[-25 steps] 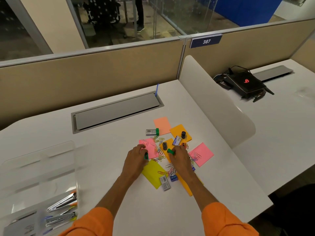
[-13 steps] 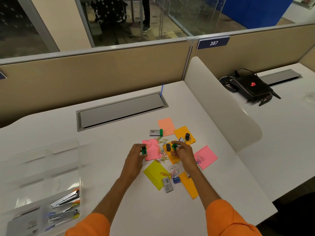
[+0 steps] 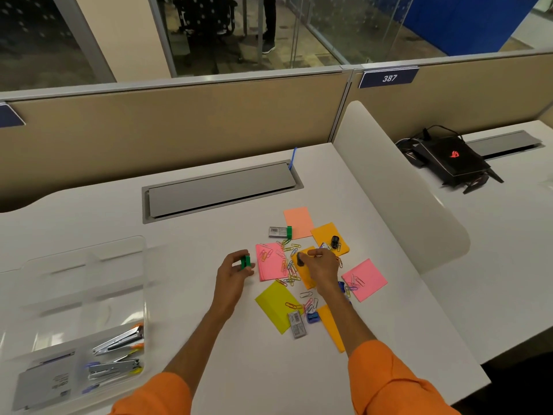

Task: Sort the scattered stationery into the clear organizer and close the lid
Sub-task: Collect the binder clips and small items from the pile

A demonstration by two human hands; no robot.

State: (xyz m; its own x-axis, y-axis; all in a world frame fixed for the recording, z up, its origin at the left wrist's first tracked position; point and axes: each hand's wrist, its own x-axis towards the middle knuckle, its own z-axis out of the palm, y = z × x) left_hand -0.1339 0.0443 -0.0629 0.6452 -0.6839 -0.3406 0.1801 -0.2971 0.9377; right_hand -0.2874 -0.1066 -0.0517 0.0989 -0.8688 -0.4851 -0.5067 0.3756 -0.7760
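The stationery lies in a heap at mid-desk: pink (image 3: 270, 262), orange (image 3: 327, 235), yellow (image 3: 276, 307) and salmon (image 3: 297, 221) sticky notes, several coloured paper clips (image 3: 288, 269), a staple box (image 3: 296, 324), a blue sharpener (image 3: 313, 317) and a black sharpener (image 3: 335, 241). My left hand (image 3: 235, 274) holds a small green sharpener (image 3: 245, 261) just left of the pink note. My right hand (image 3: 321, 266) is over the heap, its fingertips pinching another black sharpener (image 3: 300, 259). The clear organizer (image 3: 74, 298) stands at the left with its lid (image 3: 83, 259) raised.
Two staplers (image 3: 119, 339) and a grey box (image 3: 45, 381) lie inside the organizer. A second staple box with a green piece (image 3: 279, 232) sits behind the heap. A grey cable hatch (image 3: 221, 190) is set in the desk; a white divider (image 3: 398, 187) bounds the right side.
My left hand has drawn left, away from the heap, still holding its green sharpener. My right hand has closed its fingertips on the black sharpener; the green piece it held no longer shows.
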